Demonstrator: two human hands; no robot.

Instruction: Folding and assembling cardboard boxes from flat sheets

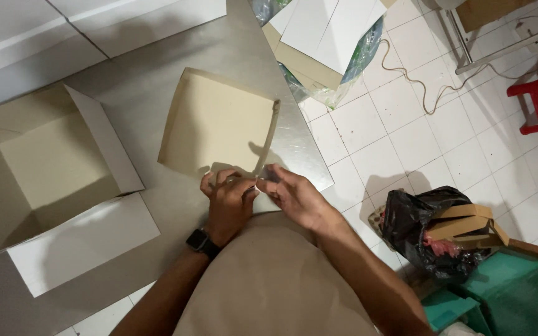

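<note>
Nearest the camera, a beige-clad torso [275, 280] is seen, with both forearms reaching onto the steel table [175, 74]. The near corner of a shallow cardboard box tray [216, 121] lying at the table's near edge is pinched by the left hand [226, 198], a dark watch [202, 240] on its wrist, and the right hand [294, 194]; fingertips are closed on the flap. A corner fold appears to be in hand; the raised right wall would seemingly need tucking. A finished open box [45, 162] stands well to the left.
</note>
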